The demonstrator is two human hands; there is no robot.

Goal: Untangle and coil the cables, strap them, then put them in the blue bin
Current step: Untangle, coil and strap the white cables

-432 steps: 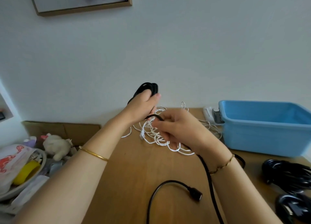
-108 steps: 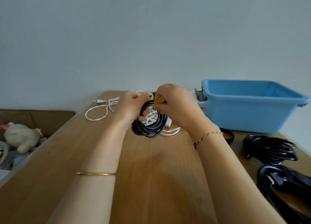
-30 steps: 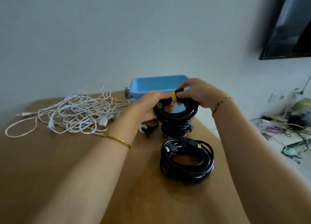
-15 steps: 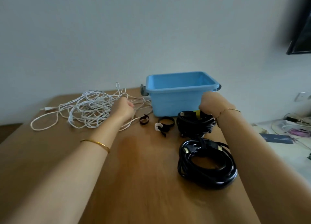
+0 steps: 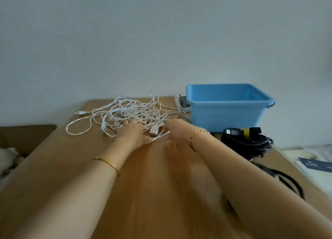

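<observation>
The tangled thin white cable (image 5: pixel 131 113) sprawls on the wooden worktop (image 5: pixel 161 176) just beyond both hands. The left hand (image 5: pixel 132 132) touches its near edge, nearer than the blurred right hand (image 5: pixel 175 129). Neither hand's grip can be told.

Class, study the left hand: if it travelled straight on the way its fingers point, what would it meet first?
The left hand points into the tangled white cable, whose near loops lie right at its fingertips, so that tangle comes first. Whether they touch yet is unclear.
</observation>
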